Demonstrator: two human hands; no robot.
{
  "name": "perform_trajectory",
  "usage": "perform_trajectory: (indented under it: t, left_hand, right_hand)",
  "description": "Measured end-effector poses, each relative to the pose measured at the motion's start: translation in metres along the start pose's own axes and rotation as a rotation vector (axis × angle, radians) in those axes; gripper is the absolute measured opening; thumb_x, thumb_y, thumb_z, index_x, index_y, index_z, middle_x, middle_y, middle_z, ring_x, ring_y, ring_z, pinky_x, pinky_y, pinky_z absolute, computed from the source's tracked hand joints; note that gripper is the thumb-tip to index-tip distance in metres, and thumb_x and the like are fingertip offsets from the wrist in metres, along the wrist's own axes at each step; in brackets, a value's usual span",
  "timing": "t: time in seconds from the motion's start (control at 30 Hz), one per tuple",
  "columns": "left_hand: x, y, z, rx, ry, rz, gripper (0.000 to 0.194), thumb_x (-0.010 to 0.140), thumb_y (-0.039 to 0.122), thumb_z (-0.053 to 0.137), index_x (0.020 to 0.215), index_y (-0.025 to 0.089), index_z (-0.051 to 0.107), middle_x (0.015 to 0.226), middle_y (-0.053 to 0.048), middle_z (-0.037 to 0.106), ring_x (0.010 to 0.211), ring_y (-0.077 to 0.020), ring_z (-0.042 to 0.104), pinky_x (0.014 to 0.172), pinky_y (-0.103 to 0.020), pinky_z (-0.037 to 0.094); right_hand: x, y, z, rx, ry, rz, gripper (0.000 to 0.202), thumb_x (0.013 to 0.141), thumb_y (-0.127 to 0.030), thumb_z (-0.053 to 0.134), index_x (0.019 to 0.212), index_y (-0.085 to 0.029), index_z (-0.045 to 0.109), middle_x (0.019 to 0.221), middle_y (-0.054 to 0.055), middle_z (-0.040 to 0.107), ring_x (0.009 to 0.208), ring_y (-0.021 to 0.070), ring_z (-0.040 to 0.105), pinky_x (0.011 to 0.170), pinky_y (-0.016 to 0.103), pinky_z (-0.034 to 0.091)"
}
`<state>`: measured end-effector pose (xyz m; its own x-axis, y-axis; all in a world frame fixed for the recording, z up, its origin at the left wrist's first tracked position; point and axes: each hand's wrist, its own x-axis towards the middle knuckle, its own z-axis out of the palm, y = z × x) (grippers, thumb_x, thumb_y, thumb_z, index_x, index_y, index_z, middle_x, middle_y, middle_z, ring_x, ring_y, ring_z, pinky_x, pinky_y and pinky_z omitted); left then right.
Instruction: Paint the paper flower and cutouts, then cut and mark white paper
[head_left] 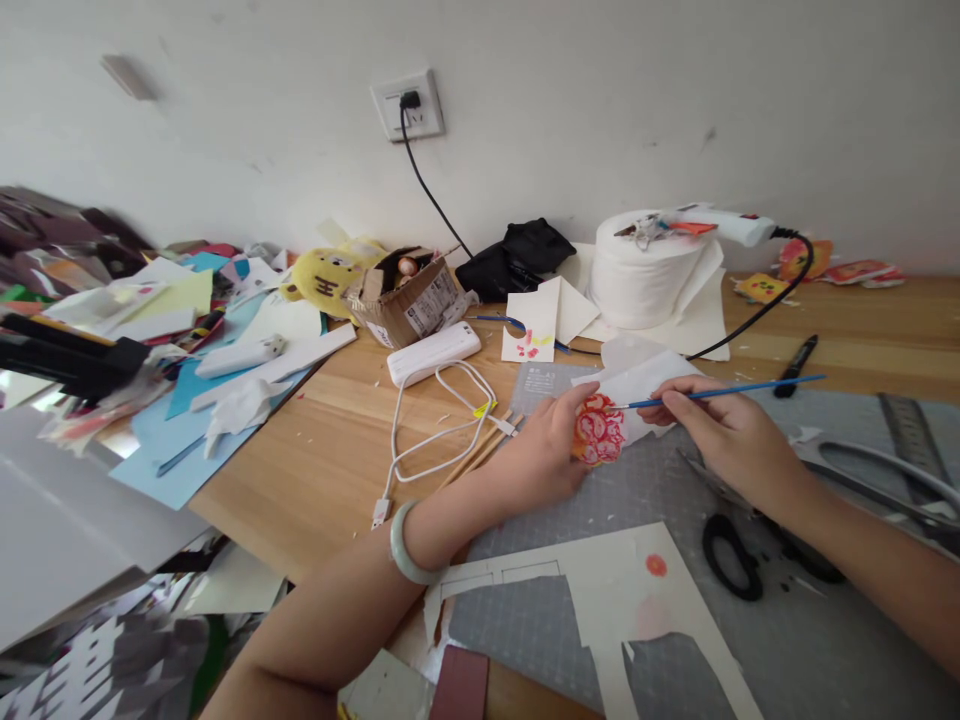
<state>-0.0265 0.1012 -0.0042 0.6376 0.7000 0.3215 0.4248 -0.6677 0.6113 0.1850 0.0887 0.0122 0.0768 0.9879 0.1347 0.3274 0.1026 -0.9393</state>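
My left hand (547,445) has its fingers closed around the edge of a small red and orange painted paper cutout (601,432), held above the grey cutting mat (645,500). Pinched in my right hand (712,420) is a thin blue paintbrush (757,388), whose tip points left and meets or nearly meets the cutout's upper right edge. Behind both hands lies a white tissue (637,375). Scissors with black handles (731,560) rest below my right hand. Nearer to me on the mat is a cut white sheet (615,565) with a red paint spot.
A white power bank (435,352) and its looped cable (397,430) lie left of my left hand. Behind stand a cardboard box (409,295) and a tissue roll (634,275) with a glue gun (727,222) on top. Large scissors (862,465) and a marker (796,367) lie right.
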Motion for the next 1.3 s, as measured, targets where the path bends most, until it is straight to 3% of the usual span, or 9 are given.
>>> perform_trajectory:
  t: [0.37, 0.5, 0.63, 0.83, 1.3]
  left_hand:
    - [0.001, -0.002, 0.000, -0.067, 0.002, -0.031, 0.084, 0.072, 0.012, 0.069, 0.138, 0.014, 0.016, 0.137, -0.022, 0.040, 0.128, -0.0330, 0.041, 0.104, -0.053, 0.037]
    - [0.001, -0.004, 0.001, -0.087, 0.005, -0.029, 0.087, 0.070, 0.011, 0.069, 0.138, 0.017, 0.014, 0.139, -0.021, 0.037, 0.129, -0.0333, 0.040, 0.105, -0.054, 0.035]
    - [0.000, -0.007, 0.004, -0.160, -0.007, -0.079, 0.092, 0.068, 0.010, 0.070, 0.139, 0.018, 0.012, 0.139, -0.022, 0.037, 0.129, -0.0333, 0.040, 0.104, -0.053, 0.037]
    - [-0.001, -0.006, 0.006, -0.255, -0.046, -0.140, 0.097, 0.069, 0.013, 0.070, 0.139, 0.022, 0.005, 0.140, -0.021, 0.035, 0.130, -0.0321, 0.041, 0.101, -0.050, 0.041]
    - [-0.001, -0.005, 0.005, -0.278, -0.051, -0.113, 0.096, 0.067, 0.007, 0.069, 0.138, 0.022, 0.006, 0.140, -0.022, 0.036, 0.132, -0.0324, 0.038, 0.102, -0.051, 0.039]
  right_hand:
    - [0.005, 0.006, 0.006, 0.187, 0.006, 0.072, 0.037, 0.070, -0.058, 0.064, 0.073, -0.020, 0.060, 0.063, 0.004, 0.070, 0.060, 0.0186, 0.068, 0.065, 0.036, 0.059]
    - [0.004, 0.006, 0.006, 0.209, 0.048, 0.065, 0.035, 0.072, -0.056, 0.063, 0.071, -0.020, 0.059, 0.064, 0.004, 0.071, 0.059, 0.0185, 0.068, 0.063, 0.034, 0.059]
    - [0.000, 0.003, 0.003, 0.148, 0.112, 0.023, 0.030, 0.076, -0.050, 0.061, 0.075, -0.020, 0.061, 0.069, 0.004, 0.072, 0.064, 0.0179, 0.068, 0.065, 0.033, 0.058]
    - [-0.007, 0.000, 0.002, -0.158, 0.129, -0.127, 0.021, 0.083, -0.040, 0.053, 0.077, -0.022, 0.062, 0.075, 0.004, 0.072, 0.070, 0.0193, 0.069, 0.068, 0.034, 0.056]
    - [-0.007, -0.002, 0.005, -0.232, 0.115, -0.152, 0.019, 0.083, -0.035, 0.049, 0.077, -0.022, 0.062, 0.073, 0.005, 0.072, 0.068, 0.0202, 0.069, 0.062, 0.032, 0.056]
